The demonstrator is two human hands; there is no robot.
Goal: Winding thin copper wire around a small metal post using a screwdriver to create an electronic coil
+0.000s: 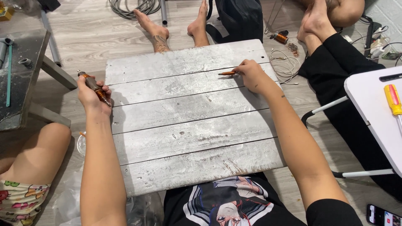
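Left hand: clenched around a copper-wound rod, held at the left edge of the white plank surface, its far end pointing away from the person.
Right hand: pinching a short orange-tipped tool by its near end; the tip lies flat on the second plank, pointing toward the left hand.
Progress: judged from the wound rod, the winding looks largely laid on; whether it is finished cannot be told. Nothing lies on the planks between the hands.
Room between the hands: the whole middle of the surface is bare, so either hand can travel across it freely.
Edge, left: the left hand hangs just off the board, near a grey bench and a bare knee.
Edge, right: beyond the right hand lie loose white wire, another person's dark-clothed leg and a white folding table carrying a yellow screwdriver.
Edge, far: two bare feet rest just past the board.
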